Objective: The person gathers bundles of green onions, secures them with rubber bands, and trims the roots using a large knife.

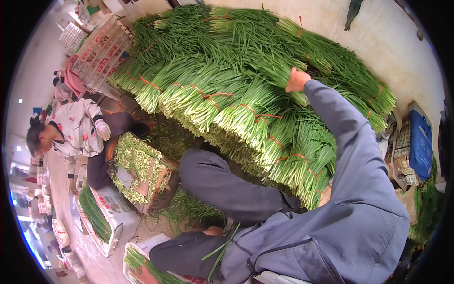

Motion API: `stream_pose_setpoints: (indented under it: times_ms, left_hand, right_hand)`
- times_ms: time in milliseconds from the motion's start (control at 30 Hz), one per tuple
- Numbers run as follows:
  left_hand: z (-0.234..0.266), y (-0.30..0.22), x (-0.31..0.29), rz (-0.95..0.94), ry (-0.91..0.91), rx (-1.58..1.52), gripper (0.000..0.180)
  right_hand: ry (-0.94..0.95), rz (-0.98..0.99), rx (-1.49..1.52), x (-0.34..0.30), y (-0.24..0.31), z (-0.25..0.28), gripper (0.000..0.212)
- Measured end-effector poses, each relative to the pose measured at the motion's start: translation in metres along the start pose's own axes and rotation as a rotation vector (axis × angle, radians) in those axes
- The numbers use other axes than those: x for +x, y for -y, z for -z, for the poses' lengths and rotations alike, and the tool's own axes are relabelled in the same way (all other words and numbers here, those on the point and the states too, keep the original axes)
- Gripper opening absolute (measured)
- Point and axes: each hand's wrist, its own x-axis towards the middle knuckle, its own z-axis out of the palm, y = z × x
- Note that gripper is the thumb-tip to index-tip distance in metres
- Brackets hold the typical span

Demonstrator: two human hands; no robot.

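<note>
A person's right hand (pixel 297 79) is closed around one bundle (pixel 279 71) high on a big pile of tied green chives (pixel 227 94); best gripped near its red tie and lifted straight up, while the left hand (pixel 142 276) seems to rest on loose stalks low down, its grip unclear.

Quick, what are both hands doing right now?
Right hand: closed on a bundle of green chives atop the pile.
Left hand: low by another bundle; grip cannot be told.

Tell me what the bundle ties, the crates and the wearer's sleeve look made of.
The ties look like thin red-orange rubber bands or string, cinched round green chive bundles. The crates look like moulded white plastic lattice. The right sleeve looks like matte grey-blue knit fabric, finely ribbed; right hand grips stalks.
</note>
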Motion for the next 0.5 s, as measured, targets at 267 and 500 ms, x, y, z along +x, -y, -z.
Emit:
stream_pose_setpoints:
  times_ms: [267, 500]
  left_hand:
    - [-0.021, -0.264, 0.045, 0.113, -0.321, -1.166, 0.058]
    - [-0.069, -0.344, 0.099, -0.314, 0.304, -1.657, 0.079]
  right_hand:
    - [0.690, 0.138, 1.475, -0.222, 0.108, 0.088, 0.050]
    - [1.092, 0.764, 1.583, -0.341, 0.249, 0.097, 0.050]
